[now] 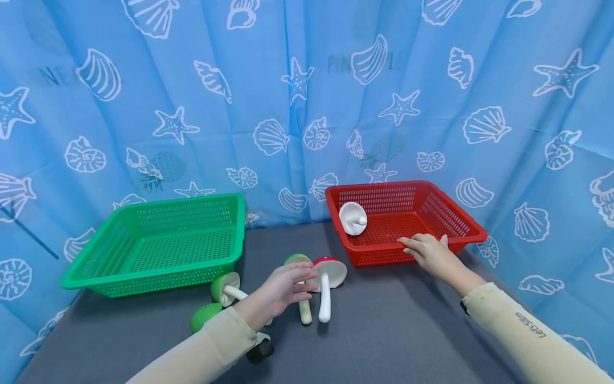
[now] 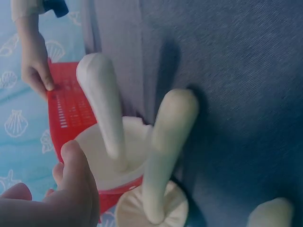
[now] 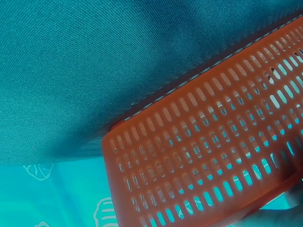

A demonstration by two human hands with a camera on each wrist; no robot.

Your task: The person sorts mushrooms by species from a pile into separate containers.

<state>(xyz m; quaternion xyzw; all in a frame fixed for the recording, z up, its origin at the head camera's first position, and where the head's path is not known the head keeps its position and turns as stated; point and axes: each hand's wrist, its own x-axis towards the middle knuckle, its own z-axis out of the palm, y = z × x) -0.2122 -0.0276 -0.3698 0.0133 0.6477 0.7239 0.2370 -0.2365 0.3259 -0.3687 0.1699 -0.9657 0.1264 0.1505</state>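
Note:
My left hand is held over the table with its fingers extended, beside a red-capped toy mushroom with a white stem. In the left wrist view, the thumb is close to the pale underside of that cap; whether they touch I cannot tell. Just behind the fingers is a green-capped mushroom, partly hidden. My right hand grips the near rim of the red basket, fingers over the edge. Inside this basket, at its left end, lies a white mushroom.
A green basket stands at the left. Between it and my left forearm are another green-capped mushroom and a green cap, partly hidden by the sleeve. A blue curtain hangs behind the grey table.

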